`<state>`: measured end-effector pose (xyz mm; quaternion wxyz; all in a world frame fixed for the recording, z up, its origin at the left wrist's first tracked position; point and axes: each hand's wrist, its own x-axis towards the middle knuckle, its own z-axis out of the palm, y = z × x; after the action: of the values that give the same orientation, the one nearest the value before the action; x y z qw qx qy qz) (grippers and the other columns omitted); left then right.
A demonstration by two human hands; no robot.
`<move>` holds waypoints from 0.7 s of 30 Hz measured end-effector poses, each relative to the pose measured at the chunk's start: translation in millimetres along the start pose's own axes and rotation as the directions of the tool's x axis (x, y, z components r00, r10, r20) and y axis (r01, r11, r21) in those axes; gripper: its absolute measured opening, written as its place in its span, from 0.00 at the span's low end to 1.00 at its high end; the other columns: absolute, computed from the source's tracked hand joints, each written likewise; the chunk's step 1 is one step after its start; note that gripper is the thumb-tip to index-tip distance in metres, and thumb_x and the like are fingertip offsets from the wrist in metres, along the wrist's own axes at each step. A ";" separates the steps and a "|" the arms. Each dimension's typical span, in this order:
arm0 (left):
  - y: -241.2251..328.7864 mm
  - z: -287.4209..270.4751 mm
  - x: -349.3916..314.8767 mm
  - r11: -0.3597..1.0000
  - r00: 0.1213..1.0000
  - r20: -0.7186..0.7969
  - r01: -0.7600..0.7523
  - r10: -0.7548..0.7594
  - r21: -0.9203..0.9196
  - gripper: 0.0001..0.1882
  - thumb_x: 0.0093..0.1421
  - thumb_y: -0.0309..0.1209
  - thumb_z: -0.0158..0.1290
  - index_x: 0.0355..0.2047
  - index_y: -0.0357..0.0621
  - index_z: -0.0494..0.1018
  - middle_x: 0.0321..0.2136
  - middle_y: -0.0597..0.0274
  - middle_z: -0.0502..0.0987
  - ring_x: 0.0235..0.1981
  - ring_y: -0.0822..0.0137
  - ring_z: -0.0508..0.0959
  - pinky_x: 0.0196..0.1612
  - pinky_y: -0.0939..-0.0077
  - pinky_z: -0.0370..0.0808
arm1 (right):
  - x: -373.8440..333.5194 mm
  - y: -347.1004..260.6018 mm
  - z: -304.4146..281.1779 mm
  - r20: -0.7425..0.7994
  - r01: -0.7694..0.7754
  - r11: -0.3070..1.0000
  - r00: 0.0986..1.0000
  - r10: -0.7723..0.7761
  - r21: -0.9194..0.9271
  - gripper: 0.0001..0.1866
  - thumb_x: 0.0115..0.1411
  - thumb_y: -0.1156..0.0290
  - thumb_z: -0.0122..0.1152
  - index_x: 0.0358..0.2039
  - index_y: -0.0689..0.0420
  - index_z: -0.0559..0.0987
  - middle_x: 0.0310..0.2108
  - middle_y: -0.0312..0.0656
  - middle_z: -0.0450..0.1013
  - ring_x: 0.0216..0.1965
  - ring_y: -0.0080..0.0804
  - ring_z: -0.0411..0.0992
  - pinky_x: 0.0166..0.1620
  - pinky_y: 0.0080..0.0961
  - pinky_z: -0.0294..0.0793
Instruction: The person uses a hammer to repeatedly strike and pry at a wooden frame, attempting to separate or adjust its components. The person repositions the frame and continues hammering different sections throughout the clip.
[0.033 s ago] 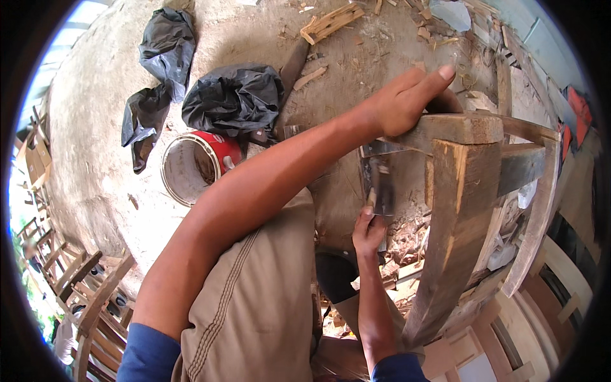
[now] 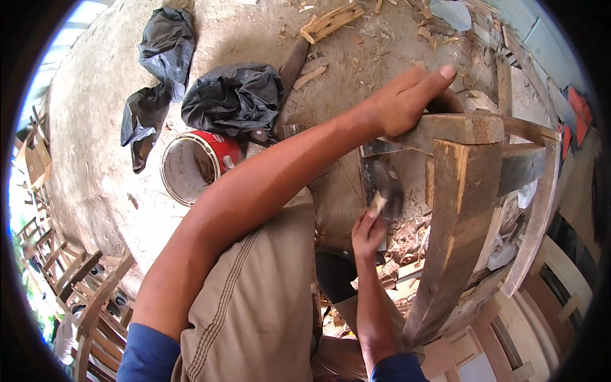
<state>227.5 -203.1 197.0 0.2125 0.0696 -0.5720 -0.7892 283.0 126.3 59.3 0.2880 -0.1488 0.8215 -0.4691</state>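
My left hand [image 2: 417,99] lies over the top end of a worn wooden chair frame [image 2: 461,184], thumb stretched outward and fingers curled down behind the rail, partly hidden. Lower down, my right hand [image 2: 369,232] is closed around the pale handle of a hammer [image 2: 389,191]. Its dark head is smeared by motion, left of the frame's thick upright leg, and I cannot tell whether it touches the wood.
A red and white bucket [image 2: 219,153] lies by my left forearm, near a crumpled black plastic bag [image 2: 232,95]. Wood scraps [image 2: 332,22] litter the floor. Wooden chair frames [image 2: 89,305] stand at the far left, and pale wooden pieces [image 2: 503,337] at the lower right.
The hammer has tilted in my right hand, its head swinging slightly to the right and more of its pale handle showing. My left hand and the chair frame have stayed put.
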 end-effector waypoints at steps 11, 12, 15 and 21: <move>-0.4 -8.1 -2.2 1.000 0.999 -0.042 0.011 -0.010 0.026 0.45 0.71 0.62 0.30 0.41 0.27 0.81 0.35 0.49 0.84 0.39 0.62 0.81 0.50 0.69 0.74 | 16.4 -106.9 74.1 0.519 -0.532 -0.075 0.772 0.366 0.844 0.30 0.70 0.35 0.42 0.27 0.51 0.68 0.15 0.28 0.53 0.10 0.18 0.49 0.12 0.18 0.53; -1.2 -10.4 -3.9 0.999 0.999 -0.047 0.003 -0.001 0.049 0.45 0.71 0.62 0.30 0.42 0.27 0.81 0.35 0.49 0.84 0.39 0.62 0.81 0.50 0.69 0.74 | 10.8 -108.7 74.6 0.495 -0.494 -0.106 0.784 0.375 0.863 0.31 0.70 0.35 0.42 0.27 0.51 0.68 0.15 0.28 0.54 0.10 0.18 0.49 0.12 0.18 0.53; -2.9 -13.9 1.6 0.999 0.999 -0.043 -0.006 0.008 0.033 0.45 0.70 0.63 0.30 0.43 0.28 0.80 0.36 0.49 0.84 0.39 0.63 0.81 0.50 0.69 0.74 | 4.0 -114.1 79.7 0.418 -0.384 -0.165 0.831 0.368 0.909 0.31 0.70 0.35 0.42 0.27 0.52 0.68 0.15 0.29 0.55 0.10 0.18 0.51 0.13 0.18 0.53; -3.0 -9.6 1.6 1.000 0.998 -0.057 0.016 -0.016 -0.001 0.45 0.69 0.64 0.32 0.43 0.29 0.81 0.37 0.49 0.83 0.39 0.63 0.81 0.50 0.68 0.74 | 18.7 -116.2 98.6 0.420 -0.213 -0.471 0.818 0.394 0.856 0.31 0.69 0.36 0.43 0.27 0.53 0.67 0.16 0.29 0.56 0.12 0.19 0.52 0.15 0.17 0.56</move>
<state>228.7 -211.4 191.2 0.2225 0.0964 -0.5651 -0.7886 325.7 -10.8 113.8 0.3598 0.4259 0.1026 -0.8237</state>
